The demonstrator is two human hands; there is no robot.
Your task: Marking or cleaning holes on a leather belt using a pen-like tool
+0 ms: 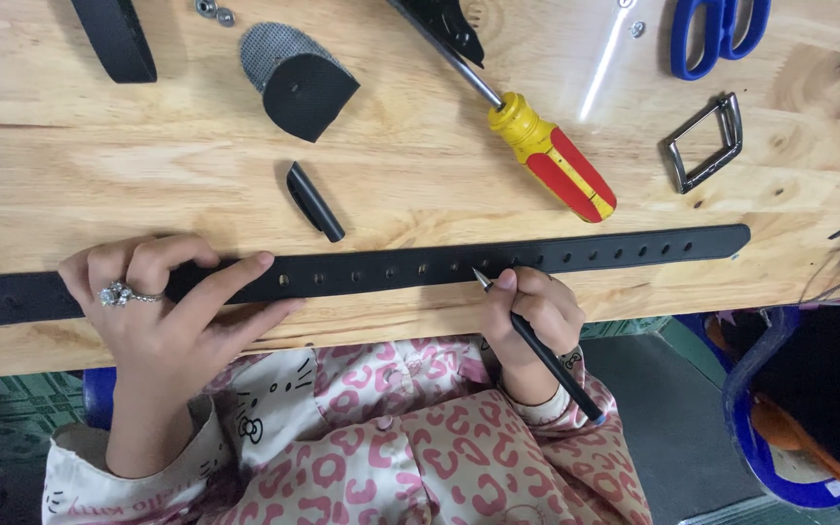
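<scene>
A: One black belt [420, 269] lies flat along the near edge of the wooden table [70, 165], running left to right. How does it look?

B: Matte black strap, uniform width, squared right end. A row of small punched holes runs along its centre line from near the left hand to the right end. The left end runs out of view.

A: State the left hand.

B: The left hand [153, 306] rests on the belt, fingers spread fairly wide, index finger stretched along the strap and pressing it down. A ring with stones sits on one finger.

A: And the right hand?

B: The right hand [532, 311] is closed narrowly around a black pen [537, 347], held like a writing tool. The tip touches the belt just beside a hole near the middle.

A: Any containers present?

B: None can be identified. Loose items lie on the table: a screwdriver [537, 146] with a yellow and red handle, well above the belt; a small black loop piece [315, 202] just above the strap; a rounded black leather piece [305, 92] over a grey mesh patch; a metal buckle [704, 143] at right; blue-handled scissors [717, 34] at the top edge; another black strap piece [114, 37] at top left; two small metal nuts [216, 12].
</scene>
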